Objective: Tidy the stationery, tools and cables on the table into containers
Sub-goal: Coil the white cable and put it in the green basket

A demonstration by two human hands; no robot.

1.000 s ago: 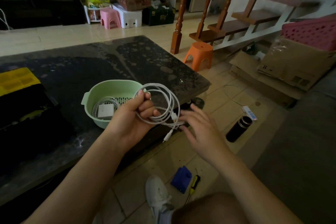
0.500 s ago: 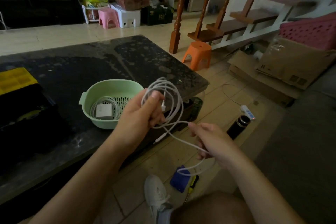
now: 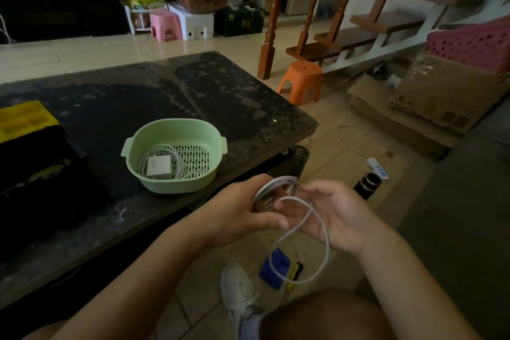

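Note:
A white cable (image 3: pixel 317 218) is partly coiled in front of the dark table's near edge. My left hand (image 3: pixel 237 212) grips the coiled part. My right hand (image 3: pixel 334 215), palm up with fingers loosely curled, has a long loop of the cable running across it and hanging down toward the floor. On the dark table (image 3: pixel 138 102) stands a pale green perforated basket (image 3: pixel 154 143) with a white charger (image 3: pixel 158 166) and its wound cord inside.
A black toolbox with a yellow lid (image 3: pixel 24 121) sits at the table's left. On the floor lie a blue block (image 3: pixel 276 268), a yellow-handled screwdriver (image 3: pixel 294 276), a dark flask (image 3: pixel 367 186) and a power strip (image 3: pixel 378 170). An orange stool (image 3: pixel 302 80) and cardboard boxes (image 3: pixel 430 99) stand beyond.
Both hands have come down and closer together. The coil has dropped from above the basket's rim to below the table edge, and my right hand has turned palm up under the loose loop.

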